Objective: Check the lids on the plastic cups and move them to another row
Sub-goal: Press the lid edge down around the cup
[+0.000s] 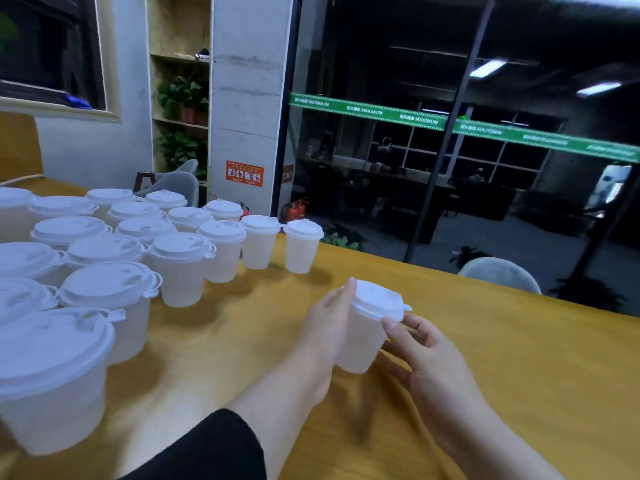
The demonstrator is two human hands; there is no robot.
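A translucent plastic cup (360,344) with a white lid (377,299) stands apart on the yellow wooden table (519,358), right of centre. My left hand (325,327) wraps round the cup's left side, fingertips up at the lid's rim. My right hand (426,351) is on the cup's right side, thumb tip pressed to the lid's near edge, fingers curled behind the cup. Several more lidded cups (180,268) stand in rows across the left half of the table.
The nearest big cup (52,375) stands at the lower left. The row's far end is a lone cup (301,245). The table's far edge runs diagonally past a grey chair back (498,273). A glass wall and a concrete pillar (246,98) stand behind.
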